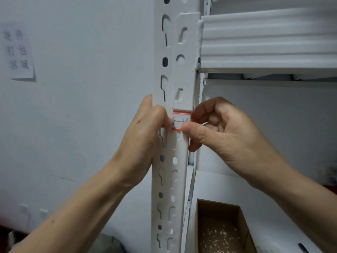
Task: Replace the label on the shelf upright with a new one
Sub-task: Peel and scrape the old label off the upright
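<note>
A white perforated shelf upright point(171, 179) runs top to bottom through the middle of the head view. A small white label point(180, 120) with red bands and blue handwriting sits on the upright's front face at mid height. My left hand point(144, 132) wraps the upright from the left, and its thumb presses the label's left edge. My right hand point(218, 128) comes in from the right; its thumb and curled fingers pinch the label's right end at the upright's corner. Whether the label lies fully flat is hidden by my fingers.
A white shelf beam point(264, 42) joins the upright at the upper right. On the lower shelf board point(228, 185) stands an open brown cardboard box point(220, 229) holding small scraps. A black pen point(303, 248) lies at the bottom right. A paper sign point(18, 52) hangs on the left wall.
</note>
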